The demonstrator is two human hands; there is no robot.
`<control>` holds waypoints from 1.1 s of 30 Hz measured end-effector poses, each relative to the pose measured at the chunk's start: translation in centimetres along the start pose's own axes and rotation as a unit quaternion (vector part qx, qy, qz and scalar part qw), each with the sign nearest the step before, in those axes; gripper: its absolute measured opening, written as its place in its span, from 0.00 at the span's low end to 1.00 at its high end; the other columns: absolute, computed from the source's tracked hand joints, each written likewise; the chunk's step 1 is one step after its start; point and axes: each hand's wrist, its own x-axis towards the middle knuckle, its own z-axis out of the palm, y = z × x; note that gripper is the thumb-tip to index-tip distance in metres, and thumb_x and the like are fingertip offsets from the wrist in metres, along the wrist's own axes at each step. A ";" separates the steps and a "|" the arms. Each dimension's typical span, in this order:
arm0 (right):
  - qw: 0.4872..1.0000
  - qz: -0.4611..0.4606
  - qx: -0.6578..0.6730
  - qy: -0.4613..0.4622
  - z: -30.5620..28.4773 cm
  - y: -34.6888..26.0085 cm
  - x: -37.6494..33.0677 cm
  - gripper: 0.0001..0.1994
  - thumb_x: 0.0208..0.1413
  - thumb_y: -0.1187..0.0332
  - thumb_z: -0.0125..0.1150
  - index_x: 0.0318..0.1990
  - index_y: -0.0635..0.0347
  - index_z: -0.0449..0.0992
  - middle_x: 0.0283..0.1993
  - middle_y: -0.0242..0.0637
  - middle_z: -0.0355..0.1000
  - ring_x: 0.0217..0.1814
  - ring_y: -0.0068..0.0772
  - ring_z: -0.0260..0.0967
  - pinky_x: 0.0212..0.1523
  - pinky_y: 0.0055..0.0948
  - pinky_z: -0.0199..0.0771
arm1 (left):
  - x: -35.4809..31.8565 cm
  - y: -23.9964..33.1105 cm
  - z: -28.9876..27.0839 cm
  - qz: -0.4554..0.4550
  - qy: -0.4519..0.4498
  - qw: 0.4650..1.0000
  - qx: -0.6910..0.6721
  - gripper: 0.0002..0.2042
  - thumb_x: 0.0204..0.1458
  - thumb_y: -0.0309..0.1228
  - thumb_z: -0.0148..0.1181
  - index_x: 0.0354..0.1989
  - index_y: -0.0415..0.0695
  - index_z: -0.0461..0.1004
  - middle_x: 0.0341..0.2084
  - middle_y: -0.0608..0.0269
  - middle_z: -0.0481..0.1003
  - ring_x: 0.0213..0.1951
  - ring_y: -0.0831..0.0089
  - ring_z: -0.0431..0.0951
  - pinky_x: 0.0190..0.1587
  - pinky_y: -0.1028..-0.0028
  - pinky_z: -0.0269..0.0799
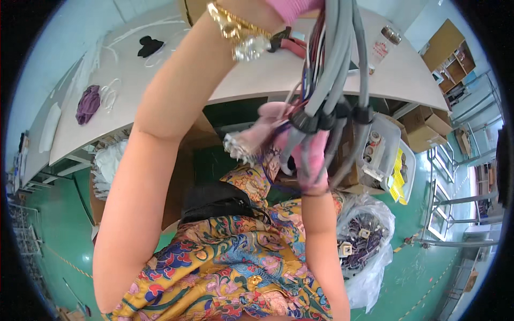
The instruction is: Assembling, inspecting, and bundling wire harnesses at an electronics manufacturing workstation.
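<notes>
A bundle of thick grey cables with black collars hangs from the top edge in front of me. My left hand, in a pink glove, is raised against the bundle's upper part and holds it; its fingers are cut off by the frame. Lower down, my right hand, also gloved in pink, is closed around thin coloured wires beside the hanging cable ends. Small whitish connectors stick out to the left of its fingers, blurred by motion. A gold bracelet circles my left wrist.
Red-handled pliers and a clear jar are on the curved pale table. Purple cloth and a black item lie left. A clear bin, cartons and a plastic bag of wired connectors stand right.
</notes>
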 end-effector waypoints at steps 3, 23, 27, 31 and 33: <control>0.987 0.003 0.158 -0.012 -0.9 -1.8 -1.4 0.50 0.48 0.32 0.56 0.65 0.69 0.56 0.45 0.56 0.69 0.41 0.60 0.73 0.39 0.60 0.74 | 2.0 2.3 -0.8 0.018 -0.015 1.000 0.002 0.16 0.63 0.39 0.50 0.22 0.54 0.60 0.16 0.81 0.59 0.18 0.83 0.62 0.26 0.77 0.66; 0.994 0.076 -0.044 -0.071 5.0 -11.6 -5.0 0.58 0.40 0.21 0.45 0.70 0.60 0.49 0.63 0.56 0.61 0.60 0.53 0.66 0.58 0.59 0.66 | 3.6 0.9 5.2 0.013 -0.113 0.991 0.068 0.14 0.63 0.37 0.50 0.24 0.53 0.61 0.15 0.81 0.57 0.16 0.85 0.58 0.23 0.78 0.65; 0.987 -0.031 -0.084 -0.130 6.3 -10.8 -5.2 0.59 0.43 0.24 0.50 0.69 0.68 0.47 0.67 0.65 0.52 0.63 0.65 0.61 0.61 0.54 0.64 | 4.6 -0.6 5.7 0.127 0.027 0.959 0.254 0.10 0.62 0.36 0.50 0.27 0.52 0.64 0.15 0.78 0.61 0.15 0.84 0.62 0.20 0.78 0.65; 0.975 0.130 -0.157 0.086 4.9 -9.7 -5.3 0.35 0.55 0.53 0.57 0.65 0.66 0.58 0.53 0.49 0.69 0.50 0.40 0.71 0.50 0.34 0.73 | 6.8 -1.7 6.3 0.169 0.024 0.960 0.222 0.11 0.60 0.38 0.52 0.26 0.51 0.64 0.15 0.76 0.64 0.15 0.82 0.65 0.18 0.78 0.65; 0.920 0.083 -0.367 0.109 7.3 -9.6 -4.8 0.31 0.48 0.65 0.56 0.61 0.66 0.62 0.41 0.42 0.73 0.38 0.34 0.72 0.44 0.32 0.74 | 8.1 -0.4 4.7 0.154 0.023 0.967 0.204 0.12 0.60 0.38 0.53 0.25 0.51 0.64 0.14 0.75 0.65 0.14 0.81 0.66 0.17 0.77 0.64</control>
